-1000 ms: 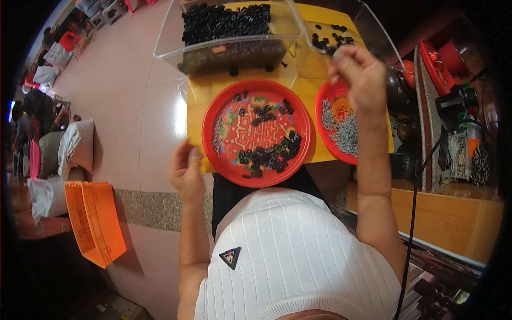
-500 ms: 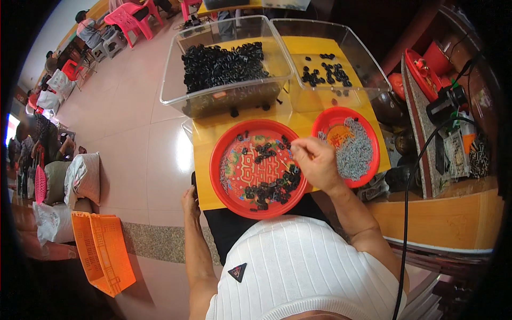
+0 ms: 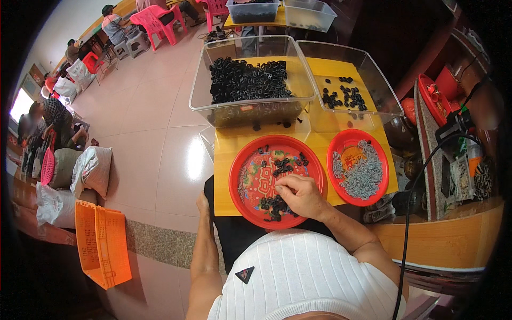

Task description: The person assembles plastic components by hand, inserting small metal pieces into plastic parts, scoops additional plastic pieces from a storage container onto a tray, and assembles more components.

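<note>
My right hand [image 3: 300,195] hovers over the near middle of a round red tray [image 3: 234,176], its thumb and fingertips pinched together. Whatever the pinch holds is too small to make out. Small black plastic parts [image 3: 274,205] lie clustered in the tray beside and beneath that hand, with more [image 3: 282,166] farther back. To the right stands a smaller red tray [image 3: 385,178], partly covered by small grey screws [image 3: 362,184]. My left hand [image 3: 202,204] rests low by my black-trousered leg, left of the table; its fingers are mostly hidden.
A clear plastic bin [image 3: 256,114] heaped with black parts stands behind the trays on the yellow table [image 3: 226,152]. Another clear bin [image 3: 354,50] holds fewer parts. An orange crate [image 3: 104,245] sits on the left floor. A black cable [image 3: 408,229] hangs at right. People sit farther off.
My right hand has moved from the tray's right rim inward over its near-middle parts. The whole view has shifted, and my left hand's fingers are now more hidden by my leg.
</note>
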{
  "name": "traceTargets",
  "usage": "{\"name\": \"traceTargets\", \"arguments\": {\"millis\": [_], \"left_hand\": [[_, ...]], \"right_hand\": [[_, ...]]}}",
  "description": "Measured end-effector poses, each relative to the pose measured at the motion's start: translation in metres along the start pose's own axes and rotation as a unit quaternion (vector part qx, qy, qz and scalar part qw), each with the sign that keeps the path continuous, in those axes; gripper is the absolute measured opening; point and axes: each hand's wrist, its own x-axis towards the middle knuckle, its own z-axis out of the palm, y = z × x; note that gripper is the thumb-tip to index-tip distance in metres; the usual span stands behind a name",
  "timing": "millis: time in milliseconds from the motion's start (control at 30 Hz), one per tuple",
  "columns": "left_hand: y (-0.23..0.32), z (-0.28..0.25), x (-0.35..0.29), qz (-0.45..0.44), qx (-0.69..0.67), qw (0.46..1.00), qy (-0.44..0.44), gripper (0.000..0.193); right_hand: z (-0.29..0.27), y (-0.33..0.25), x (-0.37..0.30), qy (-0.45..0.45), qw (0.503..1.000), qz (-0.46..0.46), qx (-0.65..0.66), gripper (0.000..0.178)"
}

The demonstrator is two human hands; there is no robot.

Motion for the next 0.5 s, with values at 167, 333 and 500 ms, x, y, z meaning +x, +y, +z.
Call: {"name": "traceTargets", "arguments": {"millis": [167, 333, 500], "left_hand": [[0.008, -0.001, -0.025, 0.047, -0.026, 0.999, 0.007, 0.037], [0.012, -0.021, -0.050, -0.122, -0.114, 0.985, -0.040, 0.022], [0.127, -0.070, -0.070, 0.106, -0.176, 0.969, 0.138, 0.007]], "right_hand": [[-0.003, 0.001, 0.001, -0.002, 1.000, -0.013, -0.017, 0.004], [-0.023, -0.003, 0.010, -0.027, 0.998, -0.026, -0.041, 0.006], [-0.040, -0.013, 0.041, -0.032, 0.994, -0.089, -0.054, 0.009]]}}
